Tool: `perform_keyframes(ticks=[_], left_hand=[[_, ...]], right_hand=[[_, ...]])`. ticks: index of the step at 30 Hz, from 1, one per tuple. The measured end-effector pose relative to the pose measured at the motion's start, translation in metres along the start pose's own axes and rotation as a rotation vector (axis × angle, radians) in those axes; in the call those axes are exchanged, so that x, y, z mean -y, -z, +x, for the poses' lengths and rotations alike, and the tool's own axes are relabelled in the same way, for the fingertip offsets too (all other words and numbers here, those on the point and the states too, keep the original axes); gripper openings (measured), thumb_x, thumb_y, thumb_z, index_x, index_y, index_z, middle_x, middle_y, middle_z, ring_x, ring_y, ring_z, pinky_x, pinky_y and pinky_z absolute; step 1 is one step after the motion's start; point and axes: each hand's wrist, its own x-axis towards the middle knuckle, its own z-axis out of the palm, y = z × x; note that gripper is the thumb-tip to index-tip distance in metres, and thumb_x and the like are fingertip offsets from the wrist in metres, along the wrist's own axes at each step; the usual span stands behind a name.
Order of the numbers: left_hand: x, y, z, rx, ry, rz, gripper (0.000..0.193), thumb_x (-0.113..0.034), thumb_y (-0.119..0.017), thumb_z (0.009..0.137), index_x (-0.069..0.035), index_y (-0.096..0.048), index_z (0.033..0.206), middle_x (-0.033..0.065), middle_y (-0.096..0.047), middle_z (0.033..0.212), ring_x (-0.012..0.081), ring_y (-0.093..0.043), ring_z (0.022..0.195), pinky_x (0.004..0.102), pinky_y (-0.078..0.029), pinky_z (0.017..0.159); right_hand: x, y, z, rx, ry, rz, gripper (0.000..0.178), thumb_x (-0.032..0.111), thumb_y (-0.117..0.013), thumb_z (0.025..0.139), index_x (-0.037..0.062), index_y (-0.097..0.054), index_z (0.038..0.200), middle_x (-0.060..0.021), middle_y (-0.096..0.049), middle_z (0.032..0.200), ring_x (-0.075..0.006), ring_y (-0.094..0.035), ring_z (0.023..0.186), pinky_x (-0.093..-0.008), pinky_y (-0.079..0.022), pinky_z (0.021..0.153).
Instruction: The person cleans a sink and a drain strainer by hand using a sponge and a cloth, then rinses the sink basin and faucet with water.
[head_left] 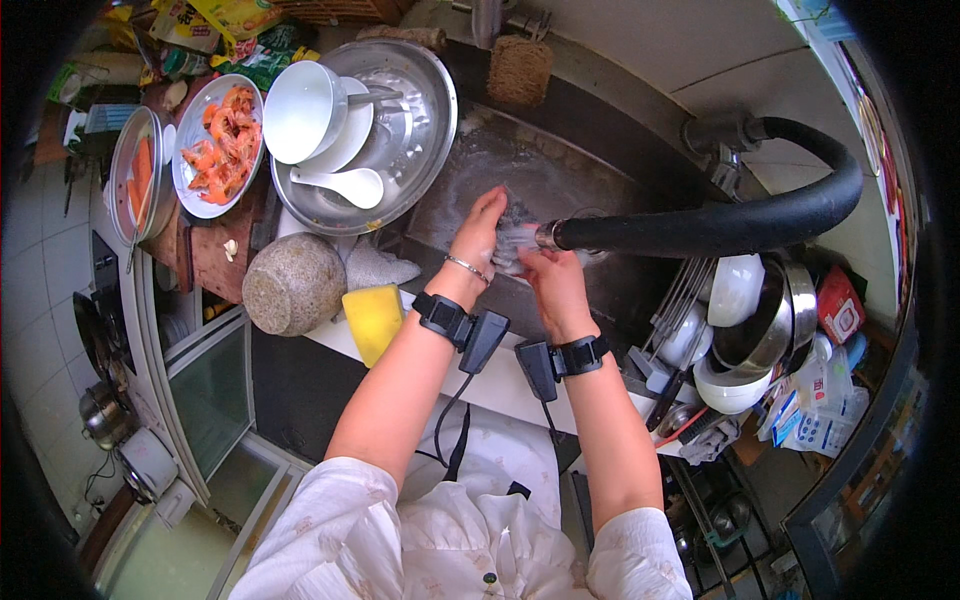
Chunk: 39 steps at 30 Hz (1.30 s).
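Over the dark sink [430, 215], both hands are under the running tap. My left hand [478, 235] is held on edge with its fingers stretched out, on the left side of the stream. My right hand [560, 290] is at the near side of the water, fingers bent toward the left hand; splashing hides their tips. A whitish, foamy stream [515, 245] falls between the palms from the metal nozzle of a black flexible tap hose [700, 228]. Whether anything small lies between the hands cannot be made out.
Left of the sink stand a steel basin [415, 190] with white bowls and a spoon, a plate of shrimp [190, 190], a round stone [293, 285] and a yellow sponge [373, 322]. Bowls and pots [735, 385] are stacked at right. A brown scrubber [519, 73] hangs behind.
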Motion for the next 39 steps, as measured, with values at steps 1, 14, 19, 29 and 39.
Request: perform_keyframes(ticks=[1,14,19,29,39], left_hand=[[-0.001,-0.001,-0.001,0.001,0.004,0.000,0.038,-0.035,-0.051,0.091,-0.007,-0.054,0.116,0.0070,-0.058,0.107,0.0172,-0.056,0.094,0.0305,-0.046,0.081],[0.017,-0.021,0.034,-0.058,0.481,-0.262,0.028,-0.034,-0.048,0.091,-0.008,-0.056,0.091,0.0095,-0.062,0.080,0.0243,-0.061,0.070,0.0367,-0.051,0.064],[0.010,-0.024,0.030,-0.119,0.491,-0.257,0.025,-0.030,-0.045,0.092,-0.008,-0.054,0.087,0.0097,-0.062,0.080,0.0249,-0.061,0.070,0.0377,-0.052,0.063],[-0.007,-0.019,-0.019,-0.019,0.157,-0.049,0.015,-0.019,-0.055,0.087,-0.005,-0.057,0.093,0.0055,-0.059,0.093,0.0159,-0.057,0.084,0.0280,-0.047,0.070],[-0.035,-0.010,-0.069,0.122,0.034,-0.064,0.034,-0.019,-0.040,0.093,0.000,-0.050,0.119,0.0108,-0.056,0.117,0.0165,-0.052,0.108,0.0290,-0.036,0.095]], right_hand=[[-0.003,0.002,-0.001,-0.015,0.032,-0.032,0.028,0.001,-0.058,0.080,0.0007,-0.056,0.108,-0.0068,-0.058,0.108,-0.0136,-0.054,0.096,-0.0269,-0.046,0.078],[-0.012,0.013,-0.018,-0.127,0.194,0.135,0.032,0.000,-0.061,0.079,0.0046,-0.054,0.110,-0.0050,-0.058,0.107,-0.0129,-0.056,0.088,-0.0244,-0.047,0.070],[-0.006,0.016,-0.016,-0.139,0.135,0.162,0.031,-0.001,-0.058,0.080,0.0045,-0.054,0.111,-0.0049,-0.059,0.103,-0.0132,-0.057,0.086,-0.0252,-0.049,0.067],[-0.007,0.008,-0.017,-0.048,0.058,0.119,0.031,0.007,-0.051,0.087,0.0069,-0.046,0.119,-0.0059,-0.055,0.110,-0.0171,-0.055,0.096,-0.0335,-0.051,0.075],[0.000,-0.019,-0.007,-0.041,-0.048,0.328,0.027,0.015,-0.037,0.094,0.0099,-0.045,0.120,-0.0080,-0.052,0.117,-0.0241,-0.052,0.108,-0.0494,-0.048,0.084]])
